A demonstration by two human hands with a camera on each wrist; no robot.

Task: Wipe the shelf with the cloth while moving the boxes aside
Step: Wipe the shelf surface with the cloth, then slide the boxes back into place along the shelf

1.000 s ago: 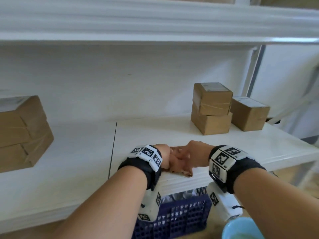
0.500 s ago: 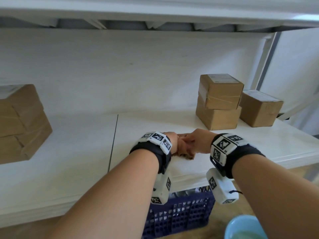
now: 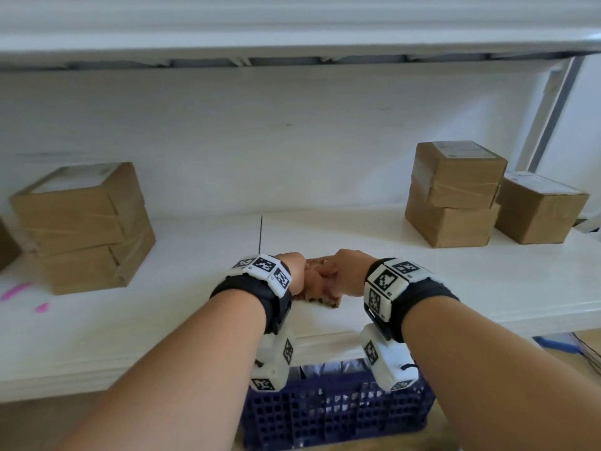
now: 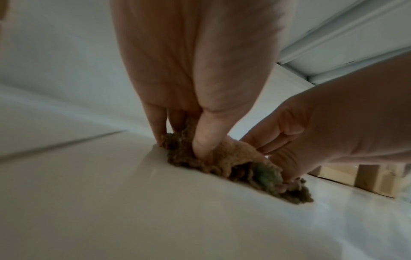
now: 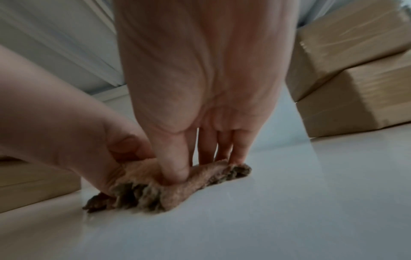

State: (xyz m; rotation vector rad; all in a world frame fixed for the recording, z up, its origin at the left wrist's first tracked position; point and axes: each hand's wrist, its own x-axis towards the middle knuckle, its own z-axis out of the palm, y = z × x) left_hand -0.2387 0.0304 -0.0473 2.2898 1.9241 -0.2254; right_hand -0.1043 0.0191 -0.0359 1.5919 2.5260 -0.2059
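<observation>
A crumpled brown cloth [image 3: 320,289] lies on the white shelf [image 3: 201,320] near its front edge. My left hand [image 3: 294,271] and right hand [image 3: 343,271] meet over it. In the left wrist view the left hand [image 4: 181,144] pinches the cloth [image 4: 224,163] between thumb and fingers. In the right wrist view the right hand [image 5: 198,168] pinches the cloth [image 5: 177,184] the same way. A stack of two cardboard boxes [image 3: 84,222] stands at the left. Another stack of two [image 3: 455,193] stands at the right, with a single box [image 3: 540,206] beside it.
An upper shelf [image 3: 292,34] hangs low overhead, and a metal upright [image 3: 549,115] stands at the back right. Under the shelf's front edge sits a blue crate [image 3: 335,415]. Pink marks [image 3: 19,292] show on the shelf's left end. A seam [image 3: 260,232] splits the shelf boards.
Both hands, still on the cloth, have slid a little further back from the shelf's front edge. The head view has turned, so more of the left box stack shows.
</observation>
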